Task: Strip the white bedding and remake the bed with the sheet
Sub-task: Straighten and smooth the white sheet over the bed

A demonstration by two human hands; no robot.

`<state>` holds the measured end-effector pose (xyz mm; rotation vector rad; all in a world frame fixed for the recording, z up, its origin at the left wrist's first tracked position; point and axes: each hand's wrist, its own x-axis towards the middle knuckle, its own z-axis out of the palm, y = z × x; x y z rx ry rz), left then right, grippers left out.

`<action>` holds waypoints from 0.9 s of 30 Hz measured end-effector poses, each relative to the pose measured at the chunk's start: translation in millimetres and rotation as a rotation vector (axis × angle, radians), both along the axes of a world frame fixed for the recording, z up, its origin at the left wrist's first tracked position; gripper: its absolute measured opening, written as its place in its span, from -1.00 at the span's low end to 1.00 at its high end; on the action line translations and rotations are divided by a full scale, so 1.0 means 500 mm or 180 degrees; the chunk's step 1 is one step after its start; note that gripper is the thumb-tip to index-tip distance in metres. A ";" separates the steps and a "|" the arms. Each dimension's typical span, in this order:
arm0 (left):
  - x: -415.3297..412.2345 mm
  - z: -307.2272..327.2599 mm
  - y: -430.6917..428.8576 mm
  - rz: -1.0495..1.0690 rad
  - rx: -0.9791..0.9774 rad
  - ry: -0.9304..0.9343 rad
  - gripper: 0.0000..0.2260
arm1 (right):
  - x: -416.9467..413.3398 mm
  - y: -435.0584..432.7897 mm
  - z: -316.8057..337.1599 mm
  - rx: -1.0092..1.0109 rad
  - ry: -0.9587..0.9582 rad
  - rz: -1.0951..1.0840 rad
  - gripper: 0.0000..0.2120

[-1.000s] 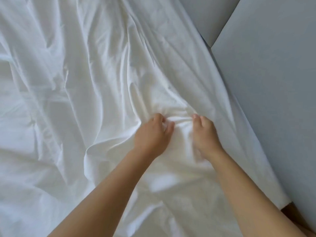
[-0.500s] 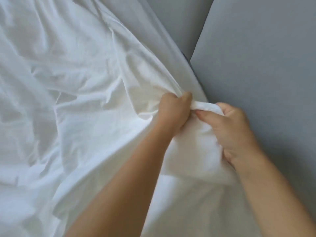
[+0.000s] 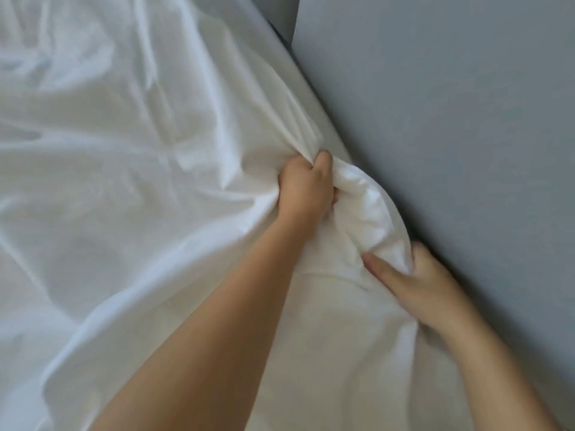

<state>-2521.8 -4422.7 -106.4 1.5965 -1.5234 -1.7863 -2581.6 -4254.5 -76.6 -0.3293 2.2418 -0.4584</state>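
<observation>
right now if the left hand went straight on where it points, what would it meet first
The bunched white sheet that the left hand grips; past that, likely the grey panel, though depth is unclear.

From here I cannot make out the left hand's (image 3: pixel 306 188) fingertips, buried in the bunched sheet (image 3: pixel 140 197), nor most of the right hand's (image 3: pixel 420 284) fingers behind the same fold, and the sheet's far creases are blurred and cut off at the left and top edges.
</observation>
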 end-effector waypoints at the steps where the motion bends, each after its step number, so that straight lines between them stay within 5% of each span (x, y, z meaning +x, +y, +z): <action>1: 0.000 0.016 -0.002 -0.0008 -0.0061 0.0028 -0.60 | 0.012 0.031 0.014 -0.0073 -0.0493 -0.0079 -0.38; 4: -0.006 0.064 -0.007 0.0044 -0.0102 0.0334 -0.62 | 0.051 0.088 0.055 -0.0605 -0.1210 -0.0594 -0.64; 7: -0.036 0.084 -0.003 0.0203 -0.0219 0.0461 -0.57 | 0.015 0.134 0.109 -0.1035 -0.0644 -0.0967 -0.55; 11: -0.023 0.024 0.029 -0.0177 -0.0037 -0.0211 -0.51 | -0.024 0.151 0.045 -0.0573 0.0048 -0.0510 -0.40; 16: 0.045 0.008 0.080 -0.1532 -0.0737 -0.0684 -0.60 | 0.006 0.187 -0.074 -0.0383 0.0444 -0.0419 -0.63; 20: 0.179 0.089 0.280 -0.2864 -0.1811 -0.0677 -0.36 | -0.015 0.340 -0.018 -0.0153 -0.0307 -0.0402 -0.65; 24: 0.305 0.088 0.456 -0.4497 -0.2061 -0.1036 -0.31 | 0.060 0.492 0.015 -0.0133 -0.1293 -0.0710 -0.45; 27: 0.356 0.057 0.499 -0.4510 -0.2830 -0.0968 -0.57 | 0.114 0.527 -0.004 -0.0361 -0.1240 -0.1032 -0.37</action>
